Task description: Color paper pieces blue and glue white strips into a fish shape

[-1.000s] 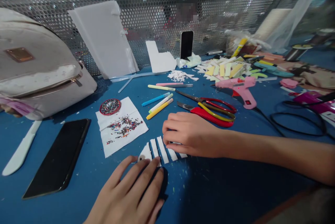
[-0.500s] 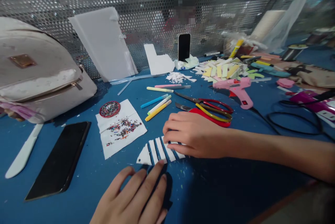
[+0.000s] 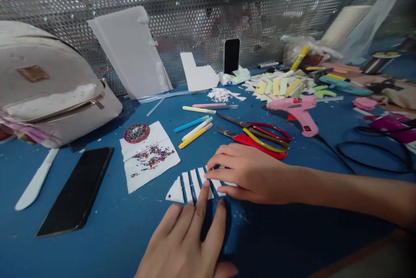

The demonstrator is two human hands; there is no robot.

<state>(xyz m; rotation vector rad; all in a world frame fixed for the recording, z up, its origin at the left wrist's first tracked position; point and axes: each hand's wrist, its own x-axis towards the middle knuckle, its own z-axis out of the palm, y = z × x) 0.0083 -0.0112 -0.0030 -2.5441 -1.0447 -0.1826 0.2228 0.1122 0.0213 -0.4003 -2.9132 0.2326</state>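
Note:
Several white foam strips (image 3: 195, 184) lie side by side on the blue table, with thin gaps between them. At their left end is a pointed white foam piece (image 3: 176, 191) with a small dark dot, so the row looks like a fish. My left hand (image 3: 188, 234) comes from below, fingers spread, one fingertip touching a middle strip. My right hand (image 3: 248, 174) rests over the right part of the row, fingers stretched out and apart, hiding some strips. Neither hand grips anything. Just behind my right hand lie scissors (image 3: 269, 132) and a red-handled cutter (image 3: 242, 138).
Left are a backpack (image 3: 58, 87), a white knife (image 3: 37, 182), a phone (image 3: 78, 191) and a paper (image 3: 131, 182) with glittery bits. Behind lie markers (image 3: 195, 135), a pink glue gun (image 3: 297, 109) with its cord, and a heap of foam scraps (image 3: 279, 85). A metal mesh (image 3: 182, 13) stands behind.
My left hand has moved right and up, its fingertip now on a strip further along the row. My right hand has shifted slightly right. The view has shifted a little.

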